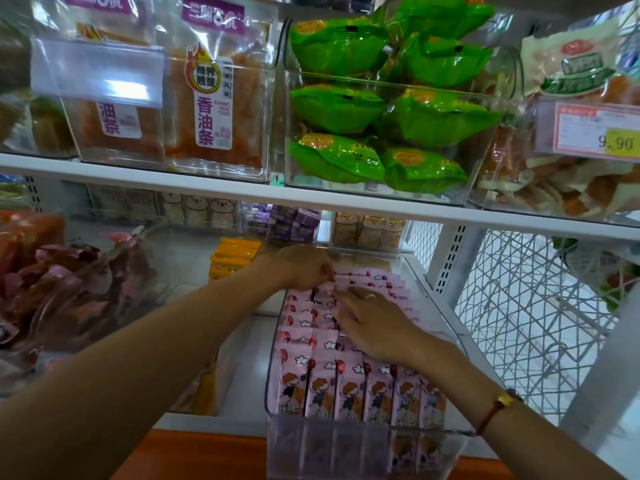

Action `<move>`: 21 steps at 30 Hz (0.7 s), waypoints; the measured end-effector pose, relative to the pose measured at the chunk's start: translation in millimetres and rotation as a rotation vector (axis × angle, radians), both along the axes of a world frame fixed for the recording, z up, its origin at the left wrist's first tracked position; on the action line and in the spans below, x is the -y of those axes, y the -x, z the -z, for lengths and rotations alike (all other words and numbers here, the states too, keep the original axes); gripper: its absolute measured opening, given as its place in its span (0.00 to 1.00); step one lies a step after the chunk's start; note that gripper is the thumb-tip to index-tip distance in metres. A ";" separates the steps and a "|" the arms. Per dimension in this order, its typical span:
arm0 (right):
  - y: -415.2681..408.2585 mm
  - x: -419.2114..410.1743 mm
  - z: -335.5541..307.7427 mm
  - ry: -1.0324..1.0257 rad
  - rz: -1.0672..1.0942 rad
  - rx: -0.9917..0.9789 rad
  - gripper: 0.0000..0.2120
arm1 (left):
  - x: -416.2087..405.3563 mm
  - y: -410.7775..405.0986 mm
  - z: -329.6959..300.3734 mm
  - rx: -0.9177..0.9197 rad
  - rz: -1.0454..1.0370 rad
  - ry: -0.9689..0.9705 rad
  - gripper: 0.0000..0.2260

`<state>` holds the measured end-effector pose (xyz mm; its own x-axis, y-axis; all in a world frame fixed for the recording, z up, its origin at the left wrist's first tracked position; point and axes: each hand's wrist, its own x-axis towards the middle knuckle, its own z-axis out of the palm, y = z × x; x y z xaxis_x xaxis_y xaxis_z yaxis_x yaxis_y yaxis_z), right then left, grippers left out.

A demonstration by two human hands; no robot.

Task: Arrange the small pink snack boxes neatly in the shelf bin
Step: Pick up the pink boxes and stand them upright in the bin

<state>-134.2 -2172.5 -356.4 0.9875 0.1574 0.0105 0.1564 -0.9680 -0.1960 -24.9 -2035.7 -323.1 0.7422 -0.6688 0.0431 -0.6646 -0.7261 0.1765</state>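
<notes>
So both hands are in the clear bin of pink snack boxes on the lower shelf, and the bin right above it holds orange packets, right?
Not quite. The head view shows green packets, not orange ones, in the bin above. The rest holds: the left hand and the right hand are both among the pink snack boxes in the clear bin on the lower shelf.
</notes>
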 end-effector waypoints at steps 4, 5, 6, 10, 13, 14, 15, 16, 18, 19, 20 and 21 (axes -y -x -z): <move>14.9 -0.5 5.3 -0.015 -0.011 0.032 0.24 | -0.1 6.1 -4.0 0.025 0.020 -0.063 0.13; 16.7 -0.3 6.9 -0.011 -0.013 0.036 0.24 | 0.1 7.6 -4.5 0.034 0.023 -0.095 0.13; 18.0 -0.1 8.5 -0.005 -0.015 0.038 0.24 | 0.2 8.9 -4.8 0.050 0.024 -0.125 0.14; 18.2 0.6 11.1 0.014 -0.012 0.035 0.25 | 2.0 12.5 -7.9 0.153 -0.022 -0.089 0.09; 16.9 0.7 10.3 0.017 -0.012 0.020 0.25 | -0.1 15.6 -10.1 0.176 -0.095 0.051 0.09; 16.8 0.5 9.8 0.016 -0.012 0.014 0.25 | -2.0 17.2 -11.1 0.157 -0.127 0.153 0.09; 16.5 0.4 9.1 0.013 -0.008 0.007 0.25 | -4.1 18.2 -12.7 0.136 -0.159 0.279 0.09; 16.0 0.5 8.5 0.009 -0.003 -0.001 0.25 | -6.3 19.2 -14.9 0.118 -0.189 0.409 0.08; 15.3 0.5 7.0 0.013 0.004 -0.012 0.24 | -10.6 24.5 -19.5 0.060 -0.248 0.649 0.09; 15.3 0.2 6.2 0.018 0.006 -0.013 0.24 | -12.3 28.3 -20.2 0.019 -0.282 0.770 0.10; 16.0 -0.6 5.3 0.021 0.006 -0.010 0.24 | -14.0 33.8 -19.9 -0.026 -0.325 0.904 0.09; 17.3 -1.4 4.2 0.021 0.008 -0.008 0.24 | -16.2 41.3 -18.6 -0.074 -0.376 1.051 0.09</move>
